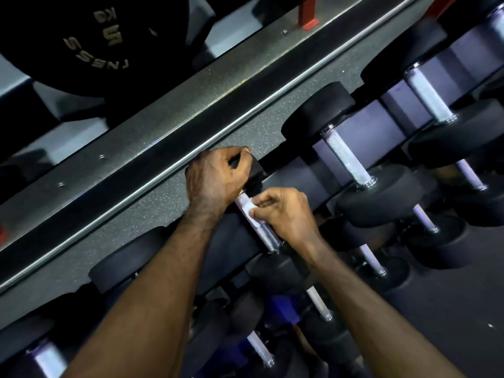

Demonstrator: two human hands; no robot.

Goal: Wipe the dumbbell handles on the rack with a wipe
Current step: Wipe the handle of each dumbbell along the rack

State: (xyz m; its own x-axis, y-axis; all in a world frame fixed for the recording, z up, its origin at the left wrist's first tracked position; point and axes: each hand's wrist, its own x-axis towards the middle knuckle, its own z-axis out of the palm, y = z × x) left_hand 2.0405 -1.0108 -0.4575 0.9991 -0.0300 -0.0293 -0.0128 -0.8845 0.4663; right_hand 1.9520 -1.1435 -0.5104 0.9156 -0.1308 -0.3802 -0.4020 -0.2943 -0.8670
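Both of your hands work on one dumbbell on the rack [354,132]: your left hand [215,178] grips its far rubber head [255,170], fingers curled over the top. Your right hand [286,214] pinches a white wipe [249,207] against the knurled handle [261,227].
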